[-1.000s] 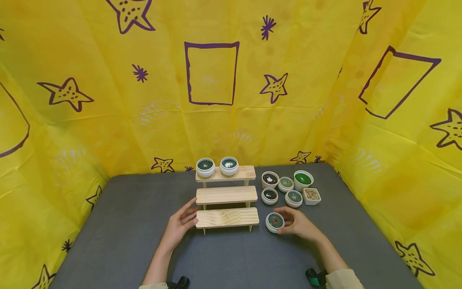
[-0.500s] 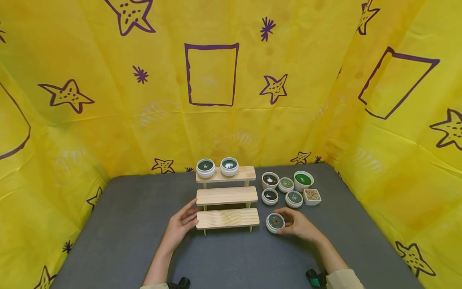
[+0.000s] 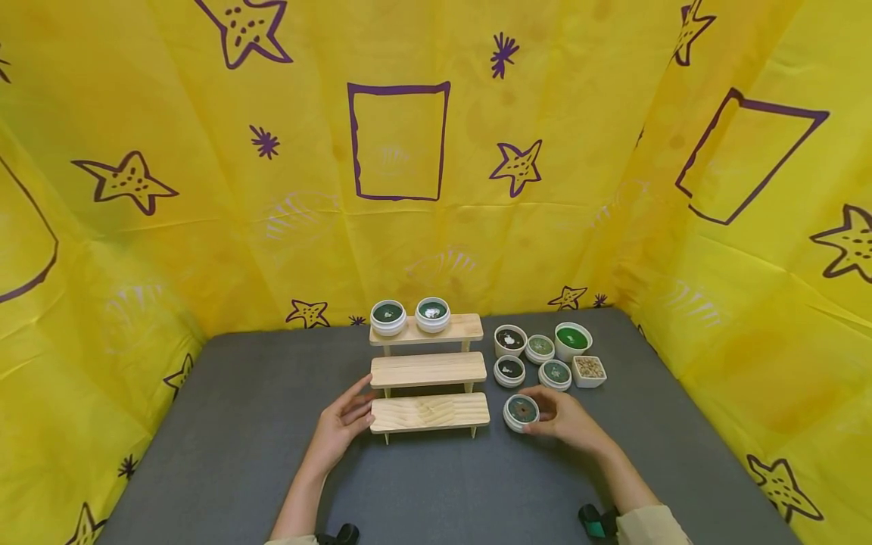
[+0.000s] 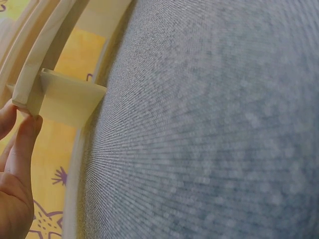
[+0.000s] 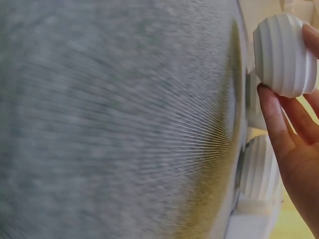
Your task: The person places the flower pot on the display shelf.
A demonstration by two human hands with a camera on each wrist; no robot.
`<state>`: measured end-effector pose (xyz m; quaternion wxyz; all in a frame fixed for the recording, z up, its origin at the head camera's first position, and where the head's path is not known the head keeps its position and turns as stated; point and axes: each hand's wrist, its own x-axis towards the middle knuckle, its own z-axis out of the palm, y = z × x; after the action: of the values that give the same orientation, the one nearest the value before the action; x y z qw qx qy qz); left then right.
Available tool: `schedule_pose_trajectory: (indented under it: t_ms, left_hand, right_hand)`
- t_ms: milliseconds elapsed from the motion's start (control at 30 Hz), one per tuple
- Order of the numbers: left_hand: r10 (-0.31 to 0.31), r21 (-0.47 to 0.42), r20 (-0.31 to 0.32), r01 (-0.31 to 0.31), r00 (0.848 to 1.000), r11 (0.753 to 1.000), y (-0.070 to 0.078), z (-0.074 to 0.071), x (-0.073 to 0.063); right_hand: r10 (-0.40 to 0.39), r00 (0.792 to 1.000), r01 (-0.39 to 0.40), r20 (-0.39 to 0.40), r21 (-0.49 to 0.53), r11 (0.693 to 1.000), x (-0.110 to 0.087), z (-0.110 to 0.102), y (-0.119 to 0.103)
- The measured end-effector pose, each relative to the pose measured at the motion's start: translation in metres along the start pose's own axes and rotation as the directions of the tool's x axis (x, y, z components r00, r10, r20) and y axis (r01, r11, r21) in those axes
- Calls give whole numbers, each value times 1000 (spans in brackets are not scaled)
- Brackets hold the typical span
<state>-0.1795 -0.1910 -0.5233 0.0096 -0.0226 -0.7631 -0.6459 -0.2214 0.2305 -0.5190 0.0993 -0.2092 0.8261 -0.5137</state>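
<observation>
My right hand (image 3: 568,424) pinches a small white ribbed bowl (image 3: 522,410) between thumb and fingers, right of the wooden tiered stand (image 3: 429,412). Its inside looks green with a brown spot in the middle. In the right wrist view the ribbed bowl (image 5: 284,55) hangs a little above the grey tabletop. My left hand (image 3: 335,435) touches the left ends of the stand's lower two tiers with fairly straight fingers. The left wrist view has those fingertips (image 4: 36,122) at the corner of a board (image 4: 37,64). Two white bowls (image 3: 388,316) with dark green insides stand on the top tier.
Right of the stand are several small round bowls (image 3: 509,371), with green or dark insides. A square white dish (image 3: 589,371) of pale bits stands beside them. Yellow patterned cloth (image 3: 436,257) rises behind and at both sides of the grey table (image 3: 225,431).
My right hand has raised the ribbed bowl slightly and moved it a little away from me. The left hand stays at the stand.
</observation>
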Motion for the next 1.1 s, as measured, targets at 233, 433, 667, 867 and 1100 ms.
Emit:
schedule_pose_trajectory:
  t_ms: [233,433,667,867,1100]
  left_hand:
    - [2,-5,3,-2,1000,1000,1,0,-1]
    - [14,-11,3,-14,1000,1000,0,-1,-1]
    - [5,-14,9,-5,1000,1000,-1,0,-1]
    - [9,-9,6,-9,1000,1000,-1,-1,-1]
    - [13,-6,8,-13,1000,1000,-2,-1,-1]
  right_hand:
    - [11,1000,-12,-25,-58,998,3,-9,-13]
    - [-2,999,0,-50,-43,999,10,-18,-24]
    - [-43,995,34,-86,-109,994,21,-28,-39]
    - [-77,991,61,-106,-141,988,34,-35,-56]
    - [-87,989,67,-123,-157,985,47,-41,-73]
